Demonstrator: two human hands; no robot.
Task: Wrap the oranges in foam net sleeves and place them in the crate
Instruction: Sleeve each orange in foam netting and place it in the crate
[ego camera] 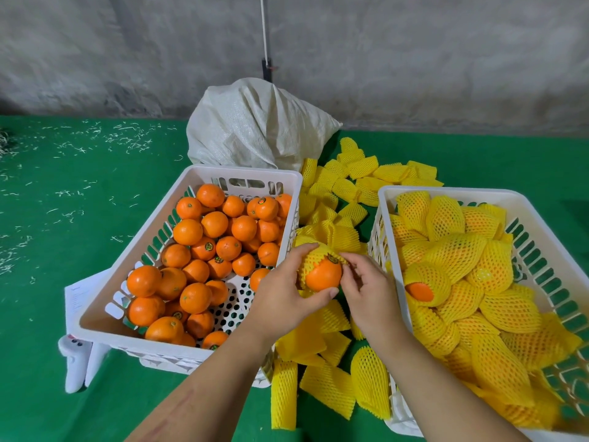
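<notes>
Orange, half inside a yellow foam net sleeve, sits between both crates, gripped by the left hand while the right hand pinches the sleeve's edge.

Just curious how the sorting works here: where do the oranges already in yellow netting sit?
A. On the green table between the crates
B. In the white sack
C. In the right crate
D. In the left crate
C: the right crate is piled with netted oranges, while the left crate holds only bare ones.
</notes>
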